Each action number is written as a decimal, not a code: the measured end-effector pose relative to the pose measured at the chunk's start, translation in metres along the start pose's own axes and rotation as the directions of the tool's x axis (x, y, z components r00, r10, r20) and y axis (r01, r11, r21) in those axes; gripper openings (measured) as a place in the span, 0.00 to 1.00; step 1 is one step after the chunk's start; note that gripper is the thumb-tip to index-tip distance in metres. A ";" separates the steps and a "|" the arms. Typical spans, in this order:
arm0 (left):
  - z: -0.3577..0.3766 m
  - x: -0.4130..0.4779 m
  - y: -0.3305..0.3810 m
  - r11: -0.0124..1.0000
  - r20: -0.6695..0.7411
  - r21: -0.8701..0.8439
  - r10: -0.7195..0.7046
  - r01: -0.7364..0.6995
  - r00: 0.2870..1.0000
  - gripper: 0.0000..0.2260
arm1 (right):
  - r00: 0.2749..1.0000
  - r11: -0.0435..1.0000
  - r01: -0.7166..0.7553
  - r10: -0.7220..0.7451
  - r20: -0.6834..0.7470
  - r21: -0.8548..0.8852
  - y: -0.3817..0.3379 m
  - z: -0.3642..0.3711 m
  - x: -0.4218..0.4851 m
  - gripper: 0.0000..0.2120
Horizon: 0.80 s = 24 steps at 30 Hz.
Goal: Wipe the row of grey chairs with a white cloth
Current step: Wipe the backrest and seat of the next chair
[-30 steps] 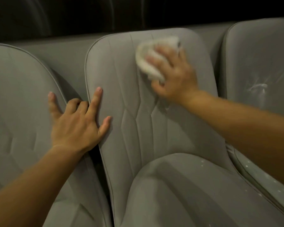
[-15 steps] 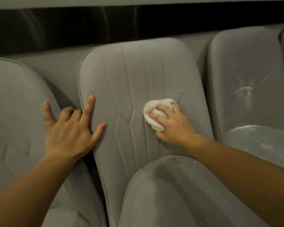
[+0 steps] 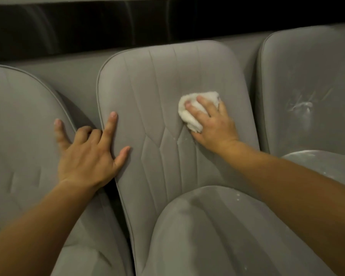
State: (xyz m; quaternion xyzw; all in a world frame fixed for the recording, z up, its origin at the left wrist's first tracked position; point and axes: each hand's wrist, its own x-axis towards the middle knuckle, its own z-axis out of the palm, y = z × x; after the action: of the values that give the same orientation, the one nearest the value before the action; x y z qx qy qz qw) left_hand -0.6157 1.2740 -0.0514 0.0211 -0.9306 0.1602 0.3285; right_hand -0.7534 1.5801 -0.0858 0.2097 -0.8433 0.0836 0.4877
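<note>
Left hand (image 3: 88, 154) spread wide, holds nothing. Little finger lies on left chair (image 3: 18, 116). Pointer finger and thumb lie flat on edge of middle chair (image 3: 157, 76). Two middle fingers bent down into gap between chairs.

Right hand (image 3: 213, 124) well apart from left hand, fingers curled round white cloth (image 3: 189, 118). Cloth bunched in ball, pressed on back of middle chair, poking out past fingertips.

Right chair (image 3: 303, 66) just past right hand, with white smears (image 3: 301, 106) on its back.

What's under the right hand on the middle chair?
A bunched white cloth shows under the right hand, against the middle chair's backrest. The fabric beneath the cloth is covered.
</note>
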 end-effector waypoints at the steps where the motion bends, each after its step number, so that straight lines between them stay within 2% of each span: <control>1: 0.000 0.000 0.000 1.000 0.003 -0.002 0.002 -0.002 1.000 0.38 | 0.999 1.000 0.006 -0.007 0.041 0.021 0.001 0.001 -0.015 0.25; 5: -0.001 0.000 0.001 1.000 -0.024 -0.013 0.009 -0.009 1.000 0.38 | 0.979 0.989 0.112 -0.127 0.161 0.101 0.009 -0.019 -0.055 0.23; 7: -0.001 -0.001 0.001 1.000 -0.022 -0.015 0.005 -0.005 1.000 0.38 | 0.969 0.979 0.193 -0.201 0.147 0.067 0.019 -0.032 -0.059 0.23; 8: -0.001 -0.001 0.000 1.000 -0.017 -0.013 0.006 -0.006 1.000 0.38 | 0.974 0.981 0.191 -0.194 0.120 0.033 0.025 -0.038 -0.054 0.23; 9: -0.001 -0.001 0.000 1.000 -0.014 -0.011 0.005 -0.005 1.000 0.38 | 0.986 0.988 0.154 -0.153 0.066 -0.006 0.032 -0.043 -0.045 0.23; 12: -0.001 -0.001 0.000 1.000 -0.016 -0.011 -0.001 0.000 1.000 0.38 | 0.992 0.996 -0.082 0.077 -0.102 -0.038 0.055 -0.054 -0.003 0.23; 14: 0.000 -0.001 0.000 1.000 -0.012 -0.009 0.000 0.000 1.000 0.38 | 0.979 0.978 -0.205 0.205 -0.016 -0.035 0.061 -0.054 0.018 0.28; 16: 0.000 -0.001 0.000 1.000 -0.010 -0.015 0.005 -0.005 1.000 0.38 | 0.968 0.970 -0.237 0.240 0.072 -0.051 0.057 -0.046 0.020 0.32; 19: 0.001 -0.001 -0.001 1.000 -0.017 -0.006 0.000 0.000 1.000 0.38 | 0.948 0.950 -0.313 0.312 0.066 0.010 0.036 -0.039 0.004 0.27; 22: 0.001 -0.001 -0.001 1.000 -0.009 -0.002 0.009 -0.009 1.000 0.37 | 0.971 0.974 -0.219 0.212 0.114 0.052 0.013 -0.032 -0.026 0.21; 24: 0.001 -0.002 -0.001 1.000 -0.022 -0.006 0.008 -0.008 1.000 0.37 | 0.947 0.958 -0.263 0.235 0.219 0.110 0.001 -0.030 -0.040 0.19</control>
State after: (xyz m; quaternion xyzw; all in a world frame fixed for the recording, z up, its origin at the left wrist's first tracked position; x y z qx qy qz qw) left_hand -0.6151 1.2726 -0.0532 0.0144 -0.9274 0.1588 0.3383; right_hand -0.7123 1.6021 -0.1049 0.1418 -0.9007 0.1807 0.3688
